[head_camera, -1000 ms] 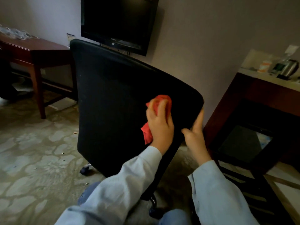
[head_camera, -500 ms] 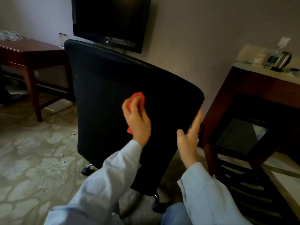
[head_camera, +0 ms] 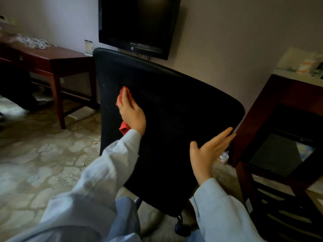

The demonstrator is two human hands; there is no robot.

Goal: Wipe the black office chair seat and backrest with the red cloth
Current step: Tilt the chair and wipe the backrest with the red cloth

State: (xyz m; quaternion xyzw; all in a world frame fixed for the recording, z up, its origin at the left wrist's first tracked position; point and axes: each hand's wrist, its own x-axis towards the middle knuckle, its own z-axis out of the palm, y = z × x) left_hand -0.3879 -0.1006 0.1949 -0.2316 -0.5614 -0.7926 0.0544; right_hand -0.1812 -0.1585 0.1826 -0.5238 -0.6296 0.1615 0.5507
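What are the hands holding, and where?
Left hand presses the bunched red cloth under its palm onto the backrest; right hand lies flat at its edge.

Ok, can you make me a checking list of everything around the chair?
Surface: black backrest, pale specks near its left edge; seat not in view.
Job's things: red cloth against the backrest.
Clutter: crumpled clear plastic on the wooden table; small bits on the floor.
Hands: left hand presses the cloth; right hand flat on the backrest's right edge.
Cables: some hang under the TV.
Surroundings: dark cabinet at right.
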